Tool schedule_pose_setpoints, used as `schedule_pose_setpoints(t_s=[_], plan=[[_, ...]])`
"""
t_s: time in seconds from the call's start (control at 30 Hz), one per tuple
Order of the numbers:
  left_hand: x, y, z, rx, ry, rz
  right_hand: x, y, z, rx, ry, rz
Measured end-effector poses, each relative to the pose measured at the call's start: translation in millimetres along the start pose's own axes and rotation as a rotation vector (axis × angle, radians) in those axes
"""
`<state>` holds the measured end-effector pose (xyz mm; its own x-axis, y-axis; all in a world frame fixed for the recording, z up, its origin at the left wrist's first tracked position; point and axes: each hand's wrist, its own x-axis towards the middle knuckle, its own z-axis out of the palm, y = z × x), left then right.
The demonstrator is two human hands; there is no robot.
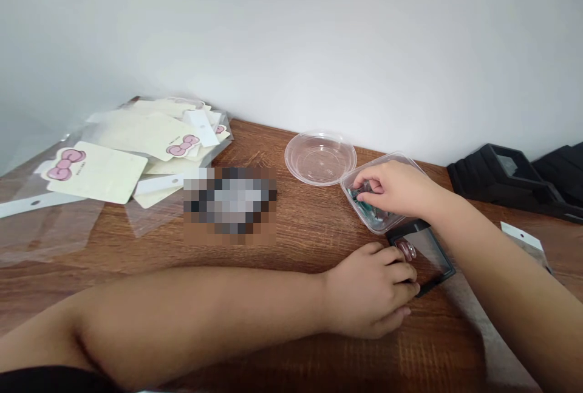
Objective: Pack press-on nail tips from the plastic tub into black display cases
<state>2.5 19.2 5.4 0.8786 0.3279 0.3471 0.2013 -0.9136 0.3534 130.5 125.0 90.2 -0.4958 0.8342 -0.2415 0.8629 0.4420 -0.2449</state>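
A black-rimmed frame with a clear window (432, 262) lies on the wooden table, and small shiny pinkish oval pieces (407, 250) show at its left side. My left hand (376, 290) grips the frame's near left edge, its bent fingers covering part of the rim. Just beyond, my right hand (394, 186) reaches into a clear rectangular plastic tub (401, 159). Its thumb and fingers are pinched together there; what is between them is too small to make out. Teal and clear bits (376, 214) lie in the tub under that hand.
A round clear plastic lid (319, 159) lies left of the tub. Cream cards with pink bows (104, 171) in clear sleeves are heaped at left. A pixelated dark-edged item (234, 201) lies between. Black frames (487, 171) are stacked at right by the wall, near a clear bag (521, 235).
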Motion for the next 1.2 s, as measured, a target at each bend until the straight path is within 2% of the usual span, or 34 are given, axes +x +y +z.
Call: schedule_pose_setpoints(t_s=[0.83,1.2], plan=[[0.8,0.5,-0.8,0.009,0.025,0.009,-3.0,-0.6,2.2,0.021,-0.058,0.029],[0.1,-0.1,-0.8,0.013,0.022,0.019,-5.2,3.0,0.9,0.181,-0.108,0.012]])
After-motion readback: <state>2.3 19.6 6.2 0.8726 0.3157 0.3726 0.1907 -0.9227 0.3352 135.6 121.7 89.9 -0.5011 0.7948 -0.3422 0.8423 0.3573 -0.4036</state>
